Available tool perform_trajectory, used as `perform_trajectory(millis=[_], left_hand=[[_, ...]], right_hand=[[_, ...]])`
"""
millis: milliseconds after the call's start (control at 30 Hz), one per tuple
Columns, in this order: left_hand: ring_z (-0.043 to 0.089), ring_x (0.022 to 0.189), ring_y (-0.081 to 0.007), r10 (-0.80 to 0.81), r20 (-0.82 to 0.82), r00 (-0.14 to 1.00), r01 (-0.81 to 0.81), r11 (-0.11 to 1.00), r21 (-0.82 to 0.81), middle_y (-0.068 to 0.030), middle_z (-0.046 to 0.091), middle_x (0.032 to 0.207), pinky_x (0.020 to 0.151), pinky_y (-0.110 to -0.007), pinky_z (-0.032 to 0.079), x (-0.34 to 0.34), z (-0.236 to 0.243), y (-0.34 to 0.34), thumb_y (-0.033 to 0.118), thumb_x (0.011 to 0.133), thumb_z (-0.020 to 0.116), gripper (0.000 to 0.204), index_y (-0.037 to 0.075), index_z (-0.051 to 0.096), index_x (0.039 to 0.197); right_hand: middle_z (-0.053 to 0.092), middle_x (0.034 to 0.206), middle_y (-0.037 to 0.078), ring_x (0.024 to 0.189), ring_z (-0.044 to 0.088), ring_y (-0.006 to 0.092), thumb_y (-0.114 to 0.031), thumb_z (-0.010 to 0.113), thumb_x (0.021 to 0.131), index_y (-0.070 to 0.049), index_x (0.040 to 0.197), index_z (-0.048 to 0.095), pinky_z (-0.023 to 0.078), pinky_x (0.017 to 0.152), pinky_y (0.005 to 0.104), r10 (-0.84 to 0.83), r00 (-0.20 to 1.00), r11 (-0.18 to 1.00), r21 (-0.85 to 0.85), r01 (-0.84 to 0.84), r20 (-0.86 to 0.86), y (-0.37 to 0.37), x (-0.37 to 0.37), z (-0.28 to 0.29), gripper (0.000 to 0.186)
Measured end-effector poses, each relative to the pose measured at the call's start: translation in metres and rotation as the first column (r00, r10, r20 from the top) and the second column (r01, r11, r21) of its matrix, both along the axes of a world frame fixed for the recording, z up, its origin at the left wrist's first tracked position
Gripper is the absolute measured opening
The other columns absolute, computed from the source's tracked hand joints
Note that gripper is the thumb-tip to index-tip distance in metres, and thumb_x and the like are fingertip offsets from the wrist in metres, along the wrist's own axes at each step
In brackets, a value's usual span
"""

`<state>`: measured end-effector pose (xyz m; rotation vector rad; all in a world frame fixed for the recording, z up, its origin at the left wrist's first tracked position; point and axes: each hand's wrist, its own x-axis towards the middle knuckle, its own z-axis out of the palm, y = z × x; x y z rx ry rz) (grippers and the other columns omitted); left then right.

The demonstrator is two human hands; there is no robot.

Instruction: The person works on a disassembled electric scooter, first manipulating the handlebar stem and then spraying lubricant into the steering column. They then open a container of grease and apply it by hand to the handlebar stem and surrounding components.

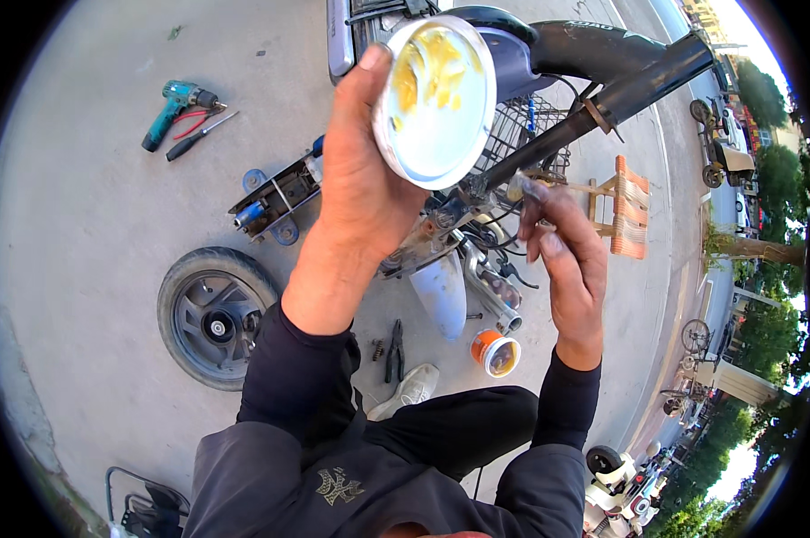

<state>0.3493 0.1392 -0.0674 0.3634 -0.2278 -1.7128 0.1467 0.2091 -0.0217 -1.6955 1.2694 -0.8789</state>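
Note:
My left hand [360, 179] is raised and closed on the edge of a round white lid [436, 148]. Yellow and pale grease is smeared over the lid's inside. Right of it, my right hand [562, 255] hovers by the lower end of a black steering tube [593, 117]. Its index finger and thumb are apart and half bent, with the fingertips dark with grime. A pale greasy smear shows at the index fingertip, next to the tube; I cannot tell whether finger and tube touch. Below that hand stands an orange-and-white tub [495, 353] with grease inside.
A scooter frame lies ahead, with a wire basket [513, 130] behind the tube. On the pavement are a wheel [217, 318], a cordless drill [176, 112], a screwdriver [199, 139], black pliers [394, 350] and a pale blue fender [441, 296]. A woven stool [629, 208] stands right.

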Motion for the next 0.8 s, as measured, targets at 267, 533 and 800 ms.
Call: perform_trajectory(millis=[267,533,800], left_hand=[[0.066,0.118,-0.0216,0.268,0.004,0.963,-0.267,0.962,-0.055,-0.0076,0.066,0.132,0.100,-0.040,0.055,0.017,-0.015,-0.016,0.044,0.104,0.050,0.047,0.009,0.059,0.134],[0.067,0.112,-0.0174,0.165,-0.095,0.982,-0.176,0.977,-0.122,-0.0112,0.068,0.127,0.097,-0.031,0.053,0.015,-0.036,-0.033,0.040,0.105,0.051,0.055,-0.003,0.054,0.140],[0.065,0.115,-0.0164,0.115,-0.129,0.985,-0.121,0.992,-0.044,-0.0125,0.067,0.129,0.099,-0.029,0.050,0.028,-0.011,-0.027,0.042,0.103,0.057,0.060,-0.005,0.053,0.141]], right_hand=[[0.043,0.160,0.016,0.155,0.026,0.0364,-0.005,0.061,0.081,-0.007,0.121,0.072,0.021,0.126,0.0512,-0.110,0.320,0.899,-0.232,-0.371,-0.941,-0.034,0.009,-0.019,0.041],[0.053,0.151,0.016,0.149,0.038,0.0342,-0.004,0.061,0.084,0.001,0.104,0.073,0.026,0.124,0.0504,0.149,0.112,0.828,0.062,-0.557,-0.983,-0.080,0.023,-0.019,0.024],[0.056,0.148,0.018,0.147,0.040,0.0336,-0.007,0.059,0.085,0.001,0.101,0.075,0.027,0.124,0.0505,0.194,-0.027,0.817,0.177,-0.549,-0.981,-0.089,0.030,-0.026,0.025]])
